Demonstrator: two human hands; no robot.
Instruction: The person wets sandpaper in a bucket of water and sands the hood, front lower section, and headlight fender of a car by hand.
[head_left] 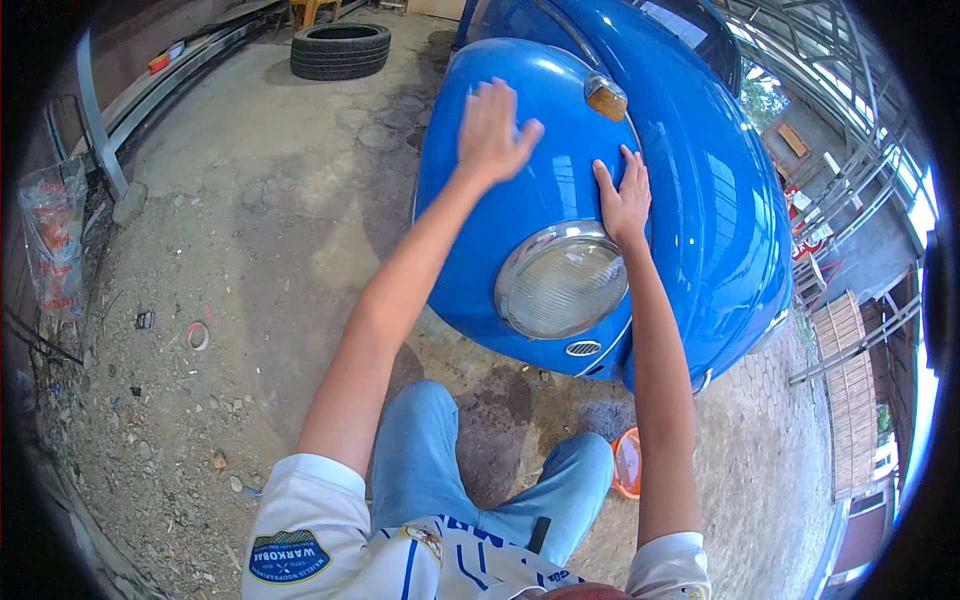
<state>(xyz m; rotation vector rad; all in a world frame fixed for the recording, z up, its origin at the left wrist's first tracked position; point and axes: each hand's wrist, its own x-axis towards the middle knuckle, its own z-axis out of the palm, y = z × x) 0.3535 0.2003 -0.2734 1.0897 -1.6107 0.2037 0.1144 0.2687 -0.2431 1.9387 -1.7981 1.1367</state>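
Note:
A glossy blue car fender (570, 180) with a round chrome-rimmed headlight (563, 283) stands in front of me. My left hand (493, 138) is over the upper left of the fender, slightly blurred. Its fingers stretch away from me, the thumb stands apart, and no object shows in it. My right hand (627, 200) lies on the fender just above the headlight, fingers extended and holding nothing. Beyond it sits an amber turn signal (606, 98) on top of the fender. A small oval grille (583, 348) is set below the headlight.
An orange bucket (627, 463) stands on the ground by my right knee, partly behind my right forearm. A loose tire (340, 52) lies at the far left. The blue hood (700, 200) rises to the right. A tape roll (198, 336) rests on the gravelly ground.

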